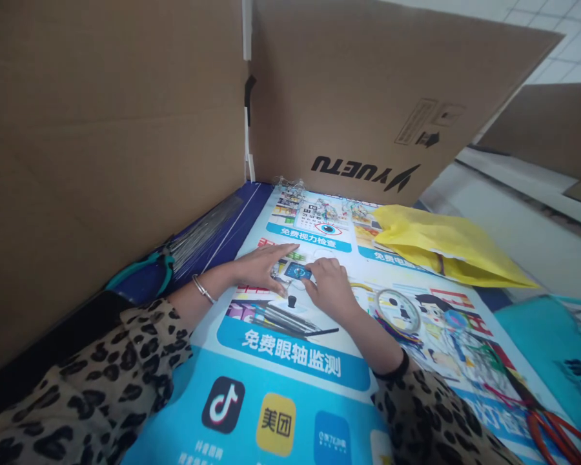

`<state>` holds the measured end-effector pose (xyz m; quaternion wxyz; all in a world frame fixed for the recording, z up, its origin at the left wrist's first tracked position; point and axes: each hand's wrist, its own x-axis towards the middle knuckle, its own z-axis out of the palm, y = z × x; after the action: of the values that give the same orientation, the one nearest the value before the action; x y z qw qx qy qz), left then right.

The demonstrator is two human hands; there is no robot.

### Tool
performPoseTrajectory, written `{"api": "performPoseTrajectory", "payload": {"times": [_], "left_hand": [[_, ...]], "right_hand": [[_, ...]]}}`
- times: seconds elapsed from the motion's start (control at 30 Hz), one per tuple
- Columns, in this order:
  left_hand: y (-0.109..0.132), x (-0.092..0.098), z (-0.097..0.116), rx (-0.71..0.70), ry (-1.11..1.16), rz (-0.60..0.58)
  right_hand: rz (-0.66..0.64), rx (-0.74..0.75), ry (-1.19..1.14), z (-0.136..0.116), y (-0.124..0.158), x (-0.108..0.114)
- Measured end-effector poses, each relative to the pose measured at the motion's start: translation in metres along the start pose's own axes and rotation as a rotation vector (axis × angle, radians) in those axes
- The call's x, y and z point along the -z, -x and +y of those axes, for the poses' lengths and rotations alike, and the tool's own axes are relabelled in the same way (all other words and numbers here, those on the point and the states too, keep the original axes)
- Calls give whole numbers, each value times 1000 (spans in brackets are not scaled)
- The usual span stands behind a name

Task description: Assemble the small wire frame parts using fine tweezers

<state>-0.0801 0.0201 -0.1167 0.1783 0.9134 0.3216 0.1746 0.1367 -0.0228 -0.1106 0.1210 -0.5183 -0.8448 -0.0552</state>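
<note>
My left hand (263, 268) is over a printed poster sheet (184, 387), with thumb and fingers spread apart and nothing seen in it. Just to its right, my right hand (333, 287) is closed, fingers curled and thumb pointing toward the left hand. Anything between those fingers is too small or hidden to make out. The hands are close together but apart, above a dark blue printed picture (297, 271) on the sheet. Below them lie several thin dark rods (290, 321). A ring-shaped coil (397, 311) of wire is right of my right hand.
Cardboard panels (111, 116) stand at the left and back. Teal-handled pliers (167, 274) and a bundle of thin silver wires (201, 232) lie left. A yellow bag (445, 242), teal bag (547, 349), tangled wires (494, 361) and a red-handled tool (545, 426) are right.
</note>
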Motion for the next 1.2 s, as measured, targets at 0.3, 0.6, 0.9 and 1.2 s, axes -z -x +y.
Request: {"api": "performPoseTrajectory", "payload": {"times": [0.3,0.6,0.9,1.2], "left_hand": [[7,8,16,33,-43,252],[15,13,14,-91,-60,152],[14,14,14,-137,-41,145],[13,12,14,-77,68,217]], "right_hand": [[43,18,-21,0,-2,-6],[32,11,-22,0,-2,-4],[31,5,-32,0,-2,-4],[26,6,-21,0,-1,-2]]}}
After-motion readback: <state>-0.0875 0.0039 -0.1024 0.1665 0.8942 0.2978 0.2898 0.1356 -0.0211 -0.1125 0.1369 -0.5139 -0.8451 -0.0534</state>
